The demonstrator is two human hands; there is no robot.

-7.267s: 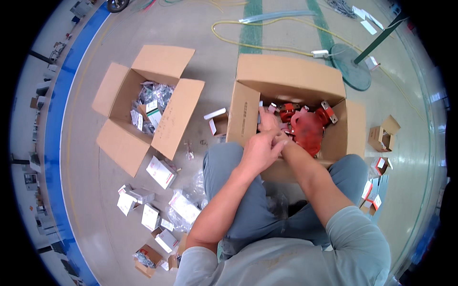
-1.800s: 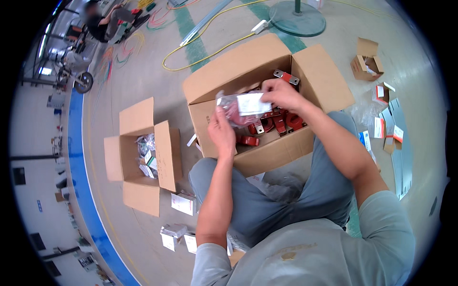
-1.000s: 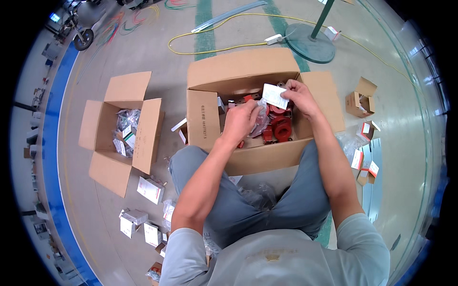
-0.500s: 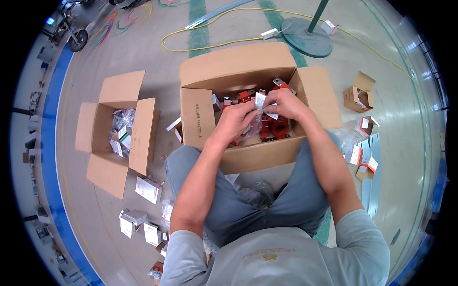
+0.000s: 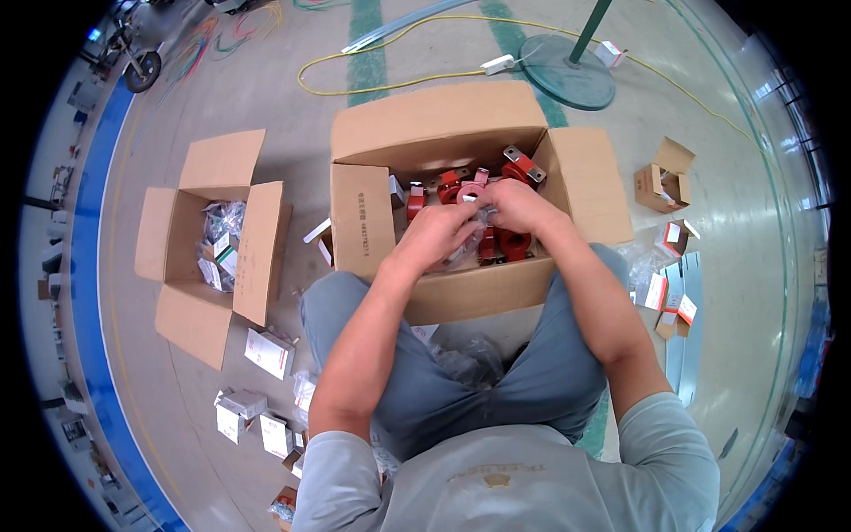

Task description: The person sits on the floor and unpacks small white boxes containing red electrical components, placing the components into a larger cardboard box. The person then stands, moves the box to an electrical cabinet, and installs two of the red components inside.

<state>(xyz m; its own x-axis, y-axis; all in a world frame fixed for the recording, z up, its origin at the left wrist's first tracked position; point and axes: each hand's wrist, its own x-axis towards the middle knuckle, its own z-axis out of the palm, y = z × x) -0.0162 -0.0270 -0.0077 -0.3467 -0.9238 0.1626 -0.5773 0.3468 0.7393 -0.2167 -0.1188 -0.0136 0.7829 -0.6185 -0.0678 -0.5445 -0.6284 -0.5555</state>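
Observation:
I sit on the floor with an open cardboard box (image 5: 443, 133) between my knees, filled with red ring-shaped parts (image 5: 514, 241). My left hand (image 5: 439, 235) and my right hand (image 5: 517, 204) meet over the box and pinch a clear plastic bag (image 5: 468, 244) that holds one red part. The fingers of both hands are closed on the bag's top edge. Most of the bag is hidden under my hands.
A second open cardboard box (image 5: 213, 244) with bagged items stands on the left. Small white cartons (image 5: 269, 352) lie scattered on the floor at lower left, more small boxes (image 5: 665, 182) at the right. A yellow cable (image 5: 390, 84) and a round green stand base (image 5: 567, 82) lie beyond.
My hands have come together over the box. The white slip held in my right hand earlier is no longer visible, and both hands now grip the bag.

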